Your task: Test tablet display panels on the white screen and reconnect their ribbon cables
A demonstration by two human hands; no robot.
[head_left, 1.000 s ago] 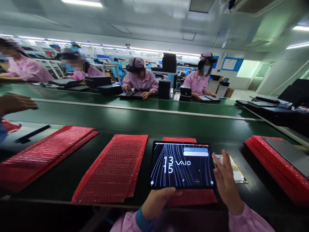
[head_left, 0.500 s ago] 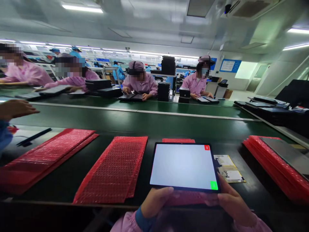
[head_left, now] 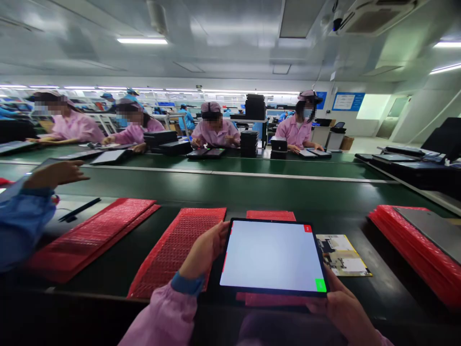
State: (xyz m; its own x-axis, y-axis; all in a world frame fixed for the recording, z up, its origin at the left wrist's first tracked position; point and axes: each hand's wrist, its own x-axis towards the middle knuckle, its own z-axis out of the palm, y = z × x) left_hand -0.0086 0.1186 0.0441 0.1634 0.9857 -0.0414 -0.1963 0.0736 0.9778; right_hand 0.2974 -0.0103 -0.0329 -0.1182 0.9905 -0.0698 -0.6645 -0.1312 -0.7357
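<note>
I hold a black tablet (head_left: 272, 257) in front of me; its screen is plain white with a small red square at the top right and a green square at the bottom right. My left hand (head_left: 203, 252) grips its left edge, fingers curled round the frame. Holding the tablet's lower right corner from underneath is my right hand (head_left: 340, 307), thumb near the green square. The tablet hovers over a red bubble-wrap bag (head_left: 270, 216) on the dark bench.
More red bubble bags (head_left: 173, 250) lie left, another stack (head_left: 414, 250) with a dark tablet on top at right. A printed card (head_left: 342, 254) lies beside the tablet. A co-worker's blue sleeve and hand (head_left: 54, 174) reach over the green conveyor (head_left: 252, 182). Several people work opposite.
The tablet screen went from a clock wallpaper to plain white. My right hand dropped from the screen to the lower right corner; my left hand shifted from the bottom edge to the left edge.
</note>
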